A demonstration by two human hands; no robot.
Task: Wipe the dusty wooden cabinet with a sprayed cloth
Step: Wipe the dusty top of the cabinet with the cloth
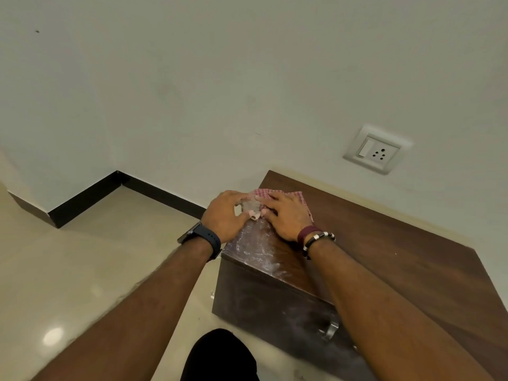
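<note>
A dark wooden cabinet (398,243) stands against the wall, its top dusty and smeared white near the left front corner. A red-and-white checked cloth (291,196) lies on the cabinet's left edge. My left hand (224,213) grips the cloth's bunched left part at the cabinet's edge. My right hand (286,215) lies flat on the cloth, fingers spread, pressing it onto the top. Much of the cloth is hidden under both hands.
A metal handle (331,329) sticks out of the cabinet's dusty front. A white wall socket (375,151) sits above the cabinet. Beige tiled floor (96,270) spreads to the left, with a black skirting (90,199) along the wall. My dark-clad knee (220,356) is below.
</note>
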